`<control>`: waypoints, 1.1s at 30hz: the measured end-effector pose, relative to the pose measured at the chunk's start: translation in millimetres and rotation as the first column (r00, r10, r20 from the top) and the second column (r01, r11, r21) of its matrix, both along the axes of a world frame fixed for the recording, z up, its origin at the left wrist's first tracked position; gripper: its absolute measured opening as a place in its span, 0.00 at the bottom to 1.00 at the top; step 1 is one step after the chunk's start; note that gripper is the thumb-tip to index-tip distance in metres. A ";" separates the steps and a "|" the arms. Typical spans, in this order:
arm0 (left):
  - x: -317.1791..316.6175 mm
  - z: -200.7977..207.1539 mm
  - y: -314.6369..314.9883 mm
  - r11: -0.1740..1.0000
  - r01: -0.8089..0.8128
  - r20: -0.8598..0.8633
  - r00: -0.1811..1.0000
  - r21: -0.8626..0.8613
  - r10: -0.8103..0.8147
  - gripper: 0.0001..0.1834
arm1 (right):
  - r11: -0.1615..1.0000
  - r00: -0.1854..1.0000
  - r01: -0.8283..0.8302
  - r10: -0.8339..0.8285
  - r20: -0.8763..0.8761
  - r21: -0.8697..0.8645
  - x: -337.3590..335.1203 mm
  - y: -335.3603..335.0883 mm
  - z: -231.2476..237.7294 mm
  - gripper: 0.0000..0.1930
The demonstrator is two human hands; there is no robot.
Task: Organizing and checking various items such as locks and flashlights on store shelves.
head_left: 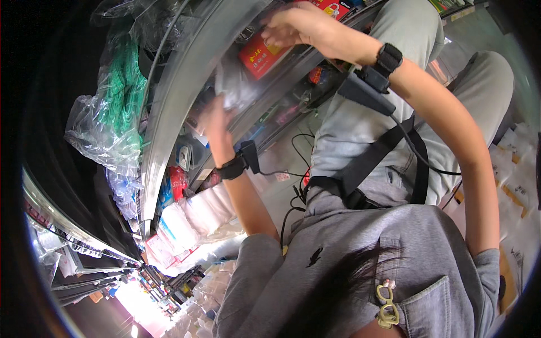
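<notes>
Head view: grey shelving [168, 112] at ten o'clock; right hand [307, 28], fingers open, by red box [260, 61]; left hand [217, 118] blurred, grip unclear.

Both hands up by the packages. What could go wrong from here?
1. The right hand is close over the red box; a brush might shift it.
2. The cable from the right wrist device hangs in a loose curve and might snag.
3. The pale, blurred item by the left hand might slip; its grip can't be told.
</notes>
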State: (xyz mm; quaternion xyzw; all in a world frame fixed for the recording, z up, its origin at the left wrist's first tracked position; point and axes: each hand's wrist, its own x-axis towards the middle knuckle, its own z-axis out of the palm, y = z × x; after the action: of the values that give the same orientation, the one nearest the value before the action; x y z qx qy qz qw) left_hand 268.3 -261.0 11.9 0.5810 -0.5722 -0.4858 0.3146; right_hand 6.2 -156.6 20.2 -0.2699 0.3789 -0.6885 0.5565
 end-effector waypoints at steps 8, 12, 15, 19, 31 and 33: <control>57.5 37.8 46.2 0.839 0.425 -0.030 0.887 -0.339 -0.462 0.16 | 0.985 0.983 -0.139 0.149 -0.104 0.103 60.0 19.8 -4.8 0.15; 68.3 42.4 54.9 0.894 0.355 -0.003 0.929 -0.273 -0.370 0.20 | 0.947 0.931 -0.295 0.314 -0.187 0.124 76.3 10.1 -14.2 0.23; 75.3 34.2 52.4 0.988 0.151 -0.282 0.947 -0.041 -0.156 0.22 | 0.925 0.904 -0.364 0.379 -0.198 0.111 96.6 9.3 -5.6 0.28; 69.0 26.9 55.3 0.943 0.292 -0.386 0.898 0.162 -0.212 0.19 | 0.933 0.932 -0.308 0.336 -0.138 0.189 109.5 12.7 -1.0 0.31; 65.6 11.8 44.7 0.867 0.381 -0.703 0.709 0.323 -0.050 0.18 | 0.951 0.936 -0.308 0.302 -0.183 -0.006 111.1 12.5 -8.0 0.32; 62.3 9.7 41.4 0.842 0.418 -0.760 0.650 0.342 -0.014 0.18 | 0.955 0.949 -0.295 0.288 -0.130 -0.033 113.0 9.6 -11.5 0.33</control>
State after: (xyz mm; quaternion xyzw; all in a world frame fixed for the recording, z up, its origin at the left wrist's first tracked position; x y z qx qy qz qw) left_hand 330.6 -219.6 21.6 0.3213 -0.3226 -0.8396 0.2964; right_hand 119.1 -147.0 8.7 -0.3794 0.3508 -0.5902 0.6202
